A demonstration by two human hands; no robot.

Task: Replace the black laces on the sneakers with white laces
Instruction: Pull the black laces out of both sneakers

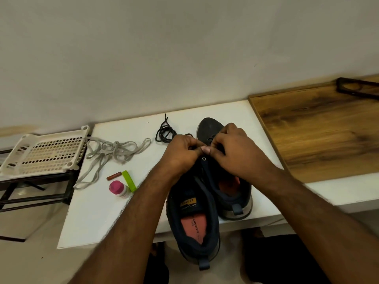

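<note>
Two dark navy sneakers stand side by side on the white table (106, 214), heels toward me. The near sneaker (194, 226) hangs over the front edge; the far sneaker (229, 193) sits right of it. My left hand (181, 155) and my right hand (235, 148) meet over the eyelets of the sneakers, fingers curled and pinching something small between them; a black lace end shows near the thumbs, though the fingers hide which shoe it belongs to. A loose black lace (165, 132) lies coiled behind my left hand. The white laces (110, 154) lie tangled at the left.
A pink-capped bottle (119, 188), a green clip (129, 180) and a small brown stick (113, 176) lie left of the shoes. A white perforated plastic rack (45, 154) sits on a dark stand at far left. A wooden board (320, 128) adjoins the table on the right.
</note>
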